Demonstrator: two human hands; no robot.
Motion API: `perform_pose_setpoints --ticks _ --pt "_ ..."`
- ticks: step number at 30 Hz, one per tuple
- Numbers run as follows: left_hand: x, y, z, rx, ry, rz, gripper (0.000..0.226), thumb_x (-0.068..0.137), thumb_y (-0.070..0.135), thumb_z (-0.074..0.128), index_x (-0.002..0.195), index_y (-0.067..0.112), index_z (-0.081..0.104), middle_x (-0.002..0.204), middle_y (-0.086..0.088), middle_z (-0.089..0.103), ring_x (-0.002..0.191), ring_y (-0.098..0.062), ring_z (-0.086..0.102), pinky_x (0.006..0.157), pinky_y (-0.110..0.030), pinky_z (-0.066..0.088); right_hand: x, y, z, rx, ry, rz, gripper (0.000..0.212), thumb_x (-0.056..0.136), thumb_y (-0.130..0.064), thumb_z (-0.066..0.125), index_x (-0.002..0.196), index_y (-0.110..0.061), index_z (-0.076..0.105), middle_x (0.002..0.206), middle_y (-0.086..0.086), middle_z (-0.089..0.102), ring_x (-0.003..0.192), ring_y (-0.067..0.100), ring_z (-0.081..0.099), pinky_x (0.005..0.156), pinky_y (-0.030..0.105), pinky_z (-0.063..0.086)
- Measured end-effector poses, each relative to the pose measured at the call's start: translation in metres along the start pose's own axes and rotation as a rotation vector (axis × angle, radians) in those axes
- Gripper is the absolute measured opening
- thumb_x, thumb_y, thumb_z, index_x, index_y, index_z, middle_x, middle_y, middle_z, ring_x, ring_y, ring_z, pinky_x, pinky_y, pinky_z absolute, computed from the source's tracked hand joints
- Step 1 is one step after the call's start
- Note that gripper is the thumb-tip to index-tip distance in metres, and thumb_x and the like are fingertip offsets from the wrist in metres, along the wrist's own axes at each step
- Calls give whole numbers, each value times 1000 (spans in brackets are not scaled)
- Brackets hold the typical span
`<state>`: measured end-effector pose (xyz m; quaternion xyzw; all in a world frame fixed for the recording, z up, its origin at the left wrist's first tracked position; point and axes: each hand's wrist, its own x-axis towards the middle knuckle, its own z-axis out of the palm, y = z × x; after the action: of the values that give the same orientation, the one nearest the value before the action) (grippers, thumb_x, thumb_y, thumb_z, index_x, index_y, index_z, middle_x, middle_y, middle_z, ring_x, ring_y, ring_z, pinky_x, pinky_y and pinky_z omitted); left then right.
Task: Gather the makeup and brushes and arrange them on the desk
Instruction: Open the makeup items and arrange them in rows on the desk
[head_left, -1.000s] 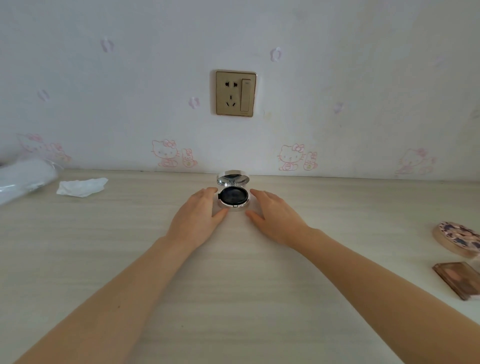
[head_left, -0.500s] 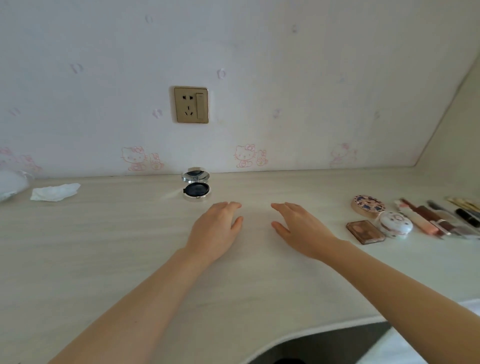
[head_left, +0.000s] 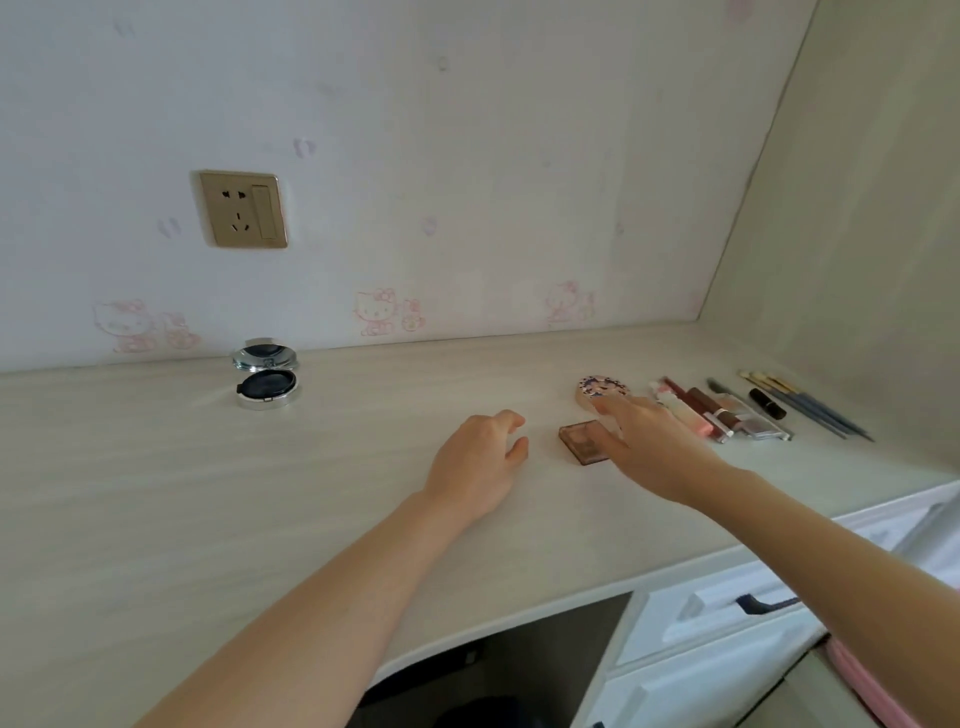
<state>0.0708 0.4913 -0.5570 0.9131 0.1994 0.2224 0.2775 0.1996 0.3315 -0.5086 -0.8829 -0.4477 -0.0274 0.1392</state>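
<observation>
An open silver compact (head_left: 266, 382) stands on the pale desk (head_left: 156, 467) near the wall, its lid up. At the right lie a round patterned compact (head_left: 597, 387), a brown square palette (head_left: 581, 441), several lip tubes (head_left: 696, 408), a black lipstick (head_left: 768, 404) and thin brushes (head_left: 810, 405). My right hand (head_left: 649, 447) reaches over the palette with fingers extended, hiding what lies beneath it. My left hand (head_left: 480, 462) hovers over the desk to the left of the palette, loosely curled and holding nothing.
A gold wall socket (head_left: 244, 209) sits above the silver compact. A side wall (head_left: 857, 234) closes the desk at the right. White drawers with a dark handle (head_left: 763, 604) stand below the desk's front right edge.
The view has swung right. Both hands have moved right, away from the silver compact. My right hand has come over the palette and now covers the white round compact.
</observation>
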Motion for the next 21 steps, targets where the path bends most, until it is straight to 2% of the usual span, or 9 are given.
perform_pose_setpoints --ticks 3,5,13,16,18,21 --pt "25 10 16 -13 -43 6 37 96 29 49 132 17 54 132 -4 57 126 -18 49 103 -29 39 18 24 -7 -28 19 61 39 98 -36 42 128 -14 52 121 8 60 108 25 54 88 36 46" --pt "44 15 26 -14 -72 10 38 97 29 48 132 16 54 133 -6 56 128 -19 46 104 -29 37 34 39 -6 -29 0 106 39 97 -36 42 127 -13 53 120 8 61 106 24 55 83 32 45" --pt "113 25 61 -51 -115 -29 41 97 32 48 133 11 52 135 -7 56 124 -22 51 103 -32 41 95 72 5 8 -71 265 44 94 -36 49 128 -8 49 118 10 60 106 29 57 86 39 50" --pt "129 29 70 8 -141 -66 45 98 35 46 128 3 55 132 -14 56 124 -28 49 101 -36 41 109 77 11 -14 -105 293 41 91 -34 49 117 -3 55 110 14 63 99 31 60 81 39 53" --pt "135 32 75 17 -142 -98 46 98 35 45 114 -6 60 121 -21 60 118 -32 51 95 -38 42 114 79 15 -30 -121 293 33 92 -33 48 99 -2 58 92 12 63 82 27 58 64 30 49" --pt "139 35 82 35 -137 -142 55 98 40 43 92 -12 59 100 -28 61 106 -38 51 82 -41 41 118 79 22 -51 -135 314 35 94 -33 46 68 -10 44 65 6 50 62 22 51 47 26 35"
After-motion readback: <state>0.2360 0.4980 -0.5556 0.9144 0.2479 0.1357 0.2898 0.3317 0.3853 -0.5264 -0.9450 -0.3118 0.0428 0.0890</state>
